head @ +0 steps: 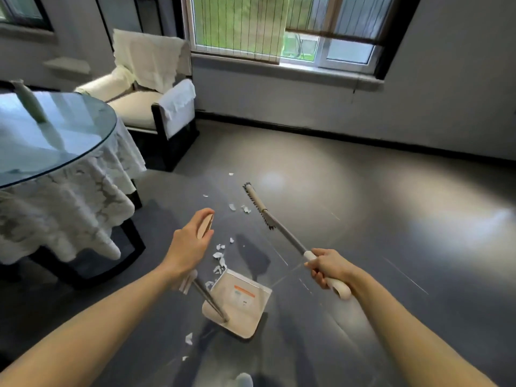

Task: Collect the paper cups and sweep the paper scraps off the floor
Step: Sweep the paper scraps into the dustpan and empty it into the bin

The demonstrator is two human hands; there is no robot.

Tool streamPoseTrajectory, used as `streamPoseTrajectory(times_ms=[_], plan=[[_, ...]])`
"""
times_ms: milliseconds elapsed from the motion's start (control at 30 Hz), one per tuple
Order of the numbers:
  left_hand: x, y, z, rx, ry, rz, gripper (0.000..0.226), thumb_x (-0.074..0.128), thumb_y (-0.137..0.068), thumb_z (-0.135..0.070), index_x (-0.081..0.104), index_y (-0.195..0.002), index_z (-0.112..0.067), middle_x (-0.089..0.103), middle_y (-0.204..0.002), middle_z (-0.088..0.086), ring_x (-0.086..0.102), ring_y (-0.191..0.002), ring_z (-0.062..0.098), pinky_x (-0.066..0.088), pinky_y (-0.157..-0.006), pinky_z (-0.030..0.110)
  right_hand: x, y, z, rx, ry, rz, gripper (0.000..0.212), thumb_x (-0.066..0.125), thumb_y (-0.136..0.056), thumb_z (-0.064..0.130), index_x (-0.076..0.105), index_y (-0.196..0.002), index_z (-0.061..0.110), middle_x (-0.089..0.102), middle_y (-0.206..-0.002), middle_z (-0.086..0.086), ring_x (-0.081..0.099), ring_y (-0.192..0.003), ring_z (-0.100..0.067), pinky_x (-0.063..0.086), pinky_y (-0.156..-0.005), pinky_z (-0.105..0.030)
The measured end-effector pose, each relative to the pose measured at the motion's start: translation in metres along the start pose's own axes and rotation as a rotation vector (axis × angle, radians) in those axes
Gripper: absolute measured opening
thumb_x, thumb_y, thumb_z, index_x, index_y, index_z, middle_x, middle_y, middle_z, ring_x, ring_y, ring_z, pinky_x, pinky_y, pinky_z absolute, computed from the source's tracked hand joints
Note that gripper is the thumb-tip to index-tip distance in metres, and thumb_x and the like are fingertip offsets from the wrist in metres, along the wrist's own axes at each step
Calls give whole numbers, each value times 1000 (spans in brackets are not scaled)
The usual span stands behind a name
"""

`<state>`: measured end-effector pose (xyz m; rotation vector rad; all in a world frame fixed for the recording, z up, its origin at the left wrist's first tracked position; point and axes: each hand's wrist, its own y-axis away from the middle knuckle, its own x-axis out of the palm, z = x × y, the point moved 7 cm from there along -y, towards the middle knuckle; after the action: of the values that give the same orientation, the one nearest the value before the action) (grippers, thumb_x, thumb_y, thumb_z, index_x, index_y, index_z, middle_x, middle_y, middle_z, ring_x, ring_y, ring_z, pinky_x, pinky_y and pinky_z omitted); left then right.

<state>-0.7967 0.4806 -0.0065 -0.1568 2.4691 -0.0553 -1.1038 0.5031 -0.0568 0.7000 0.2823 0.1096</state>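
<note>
My left hand [187, 247] grips a tan paper cup [205, 225] lying on its side in my fingers. Just below that wrist is the top of the cream dustpan's handle [187, 281]; whether the hand holds it too, I cannot tell. The dustpan [240, 301] stands on the grey floor between my arms. My right hand [328, 268] grips the broom handle, and the broom head [258, 203] points away to the upper left. Several white paper scraps [219, 256] lie beside the pan's front edge, with more farther out [232, 207] and behind it [189, 338].
A round glass-topped table [69, 152] with a lace cloth stands at the left, a pale green bottle [32, 103] on it. A cream armchair [156, 101] sits behind it. The window wall [363, 113] runs across the back. Open grey floor [391, 219] spreads to the right.
</note>
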Motion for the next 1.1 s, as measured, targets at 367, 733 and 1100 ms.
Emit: streamPoseTrajectory(times_ms=[367, 733, 1100], plan=[[111, -239, -40, -144, -20, -112, 36, 55, -93, -19, 50, -125, -35, 60, -93, -6, 56, -66, 6, 44, -56, 19, -136, -245, 149, -18, 216, 153, 25, 46, -94, -1, 48, -115, 12, 37, -56, -5, 34, -34, -8, 30, -33, -14], [210, -406, -61, -428, -83, -309, 35, 52, -94, -13, 51, -126, -27, 60, -90, 2, 53, -69, 23, 33, -63, 27, -241, -471, 289, -96, 482, 347, 9, 51, -90, -1, 50, -96, 6, 45, -57, -8, 40, -34, -11, 35, -35, -19], [267, -516, -32, -608, -86, -305, 37, 52, -95, -16, 49, -129, -30, 62, -82, 14, 53, -63, 26, 42, -61, 34, -229, -647, 372, -72, 541, 487, 21, 49, -90, -4, 50, -105, 11, 45, -57, -7, 40, -31, -9, 35, -34, -17]])
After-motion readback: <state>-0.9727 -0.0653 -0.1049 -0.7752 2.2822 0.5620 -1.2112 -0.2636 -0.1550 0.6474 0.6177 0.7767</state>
